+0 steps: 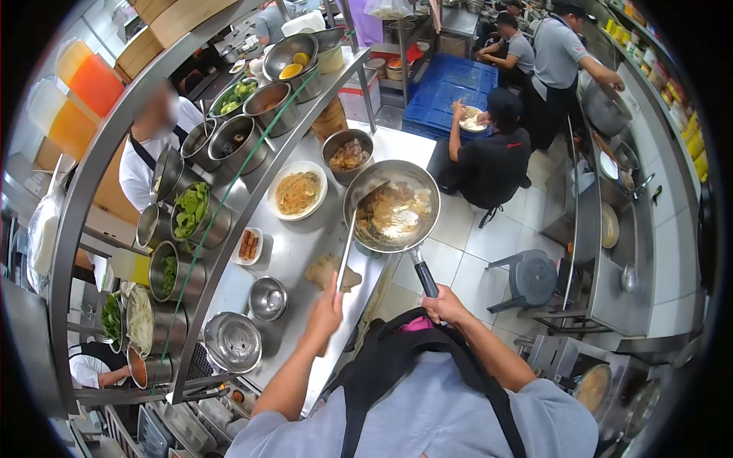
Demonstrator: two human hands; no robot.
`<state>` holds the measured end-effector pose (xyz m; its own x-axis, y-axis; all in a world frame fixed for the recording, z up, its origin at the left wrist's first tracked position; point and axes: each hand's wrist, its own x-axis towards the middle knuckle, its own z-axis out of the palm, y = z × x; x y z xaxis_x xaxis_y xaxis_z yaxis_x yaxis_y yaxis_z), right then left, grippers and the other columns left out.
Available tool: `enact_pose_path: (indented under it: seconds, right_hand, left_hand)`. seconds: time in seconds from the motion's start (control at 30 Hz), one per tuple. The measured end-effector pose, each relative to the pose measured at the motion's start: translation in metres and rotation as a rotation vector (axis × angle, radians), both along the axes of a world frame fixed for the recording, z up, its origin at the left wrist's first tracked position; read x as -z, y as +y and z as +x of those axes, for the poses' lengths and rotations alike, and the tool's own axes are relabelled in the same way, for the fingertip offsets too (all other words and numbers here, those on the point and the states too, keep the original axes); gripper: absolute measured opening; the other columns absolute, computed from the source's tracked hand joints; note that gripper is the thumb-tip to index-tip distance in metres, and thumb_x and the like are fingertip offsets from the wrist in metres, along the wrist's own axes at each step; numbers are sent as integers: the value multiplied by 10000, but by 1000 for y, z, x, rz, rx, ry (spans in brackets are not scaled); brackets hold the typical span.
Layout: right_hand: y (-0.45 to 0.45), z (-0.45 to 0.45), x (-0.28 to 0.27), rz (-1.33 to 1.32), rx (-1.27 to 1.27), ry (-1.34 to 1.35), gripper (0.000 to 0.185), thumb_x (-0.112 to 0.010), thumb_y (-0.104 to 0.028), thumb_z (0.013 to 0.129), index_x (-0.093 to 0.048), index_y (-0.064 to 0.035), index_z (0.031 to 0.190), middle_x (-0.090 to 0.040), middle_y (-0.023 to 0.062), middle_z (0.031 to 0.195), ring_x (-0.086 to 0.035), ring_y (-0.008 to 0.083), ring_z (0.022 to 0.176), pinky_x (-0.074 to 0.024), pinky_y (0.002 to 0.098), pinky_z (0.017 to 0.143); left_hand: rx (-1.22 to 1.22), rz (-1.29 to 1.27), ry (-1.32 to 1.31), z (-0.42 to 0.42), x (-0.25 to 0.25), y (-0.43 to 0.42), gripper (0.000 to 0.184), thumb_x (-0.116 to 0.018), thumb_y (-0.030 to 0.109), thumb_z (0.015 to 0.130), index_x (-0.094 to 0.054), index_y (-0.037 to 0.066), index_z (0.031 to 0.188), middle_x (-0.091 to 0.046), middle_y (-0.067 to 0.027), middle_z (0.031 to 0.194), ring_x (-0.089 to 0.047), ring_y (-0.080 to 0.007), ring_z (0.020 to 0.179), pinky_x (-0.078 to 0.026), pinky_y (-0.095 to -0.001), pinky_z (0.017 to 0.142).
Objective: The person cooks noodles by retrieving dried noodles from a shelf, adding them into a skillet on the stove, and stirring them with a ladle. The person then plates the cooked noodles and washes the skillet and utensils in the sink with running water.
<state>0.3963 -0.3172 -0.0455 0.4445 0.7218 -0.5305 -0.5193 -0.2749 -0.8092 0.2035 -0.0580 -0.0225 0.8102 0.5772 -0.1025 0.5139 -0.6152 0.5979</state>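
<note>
My right hand (445,305) is wrapped round the black handle of a frying pan (405,237), held over the edge of the steel table. Bits of food and whitish residue lie in the pan. In my left hand (327,313) is the thin handle of a metal utensil (349,248), whose head rests inside the pan at its left side. A steel pot (347,156) with brown food stands just behind the pan. Left of the pan is a white plate of noodles (298,191). A brown cloth-like piece (332,272) lies near my left hand.
Steel bowls (268,298) and a small dish of rolls (247,246) stand on the table. A metal shelf (294,130) with ingredient pots overhangs the left. A seated person (492,160) and a grey stool (533,275) are at the right.
</note>
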Motion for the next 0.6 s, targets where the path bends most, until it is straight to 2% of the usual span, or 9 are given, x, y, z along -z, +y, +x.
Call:
enact_pose_path:
  seconds: [0.03,0.07,0.13,0.17,0.23,0.37,0.47,0.53,0.6]
  right_hand:
    - [1,-1,1,17,7,-10,214,-688,-93,859,-480,-73,814,-475,-1,551,-445,100,401,-368,280,372]
    - [1,1,3,23,16,-12,214,-688,-93,859,-480,-73,814,-475,-1,551,-445,100,401,-368,280,372]
    - [-5,4,7,65,8,43,209,-684,-85,862,-481,-74,813,-470,1,547,-443,104,399,-360,285,369]
    - [-9,5,9,99,-19,70,205,-679,-81,868,-477,-75,832,-465,-2,546,-440,103,399,-356,285,369]
    - [-16,5,9,82,-19,72,207,-678,-84,870,-473,-75,841,-462,-3,545,-438,101,400,-356,284,369]
    - [-17,4,2,57,-81,4,215,-675,-103,879,-463,-77,856,-458,-4,544,-435,96,407,-356,283,369]
    - [-22,14,11,57,-103,-26,216,-675,-112,881,-463,-78,858,-459,-1,545,-437,96,411,-360,282,372]
    - [-35,21,14,58,-93,3,217,-675,-116,882,-463,-77,860,-460,0,545,-438,96,413,-363,281,374]
    - [-51,23,14,59,-103,-1,221,-677,-118,883,-462,-75,852,-463,2,546,-435,94,409,-367,280,373]
  left_hand:
    - [70,-63,-168,-12,16,-9,567,-516,179,995,-347,176,1536,-661,-299,893,-629,-489,722,-508,-507,665]
    - [-58,-497,45,-13,-35,-28,568,-509,172,1000,-337,162,1542,-660,-299,887,-635,-473,699,-504,-493,632]
    - [-48,-608,141,-24,-62,-35,559,-512,171,1002,-347,157,1536,-665,-303,897,-645,-465,714,-504,-490,630]
    - [-48,-608,142,-21,-54,-33,559,-512,171,1002,-347,157,1536,-665,-303,897,-645,-465,714,-504,-490,630]
    - [69,-15,-86,-15,-24,-27,549,-516,185,1002,-362,153,1528,-677,-284,917,-646,-483,754,-503,-521,668]
    - [46,42,-214,26,-5,-15,548,-521,199,998,-370,147,1522,-684,-265,912,-643,-496,795,-491,-555,712]
    - [244,51,-272,24,-20,-11,552,-541,223,987,-387,198,1517,-692,-241,904,-650,-492,829,-495,-569,746]
    - [335,179,396,0,-85,0,548,-587,237,963,-436,262,1489,-700,-218,893,-667,-450,807,-518,-541,718]
    - [384,265,226,-19,-101,25,538,-627,250,939,-485,302,1455,-706,-200,890,-680,-403,778,-533,-515,686]
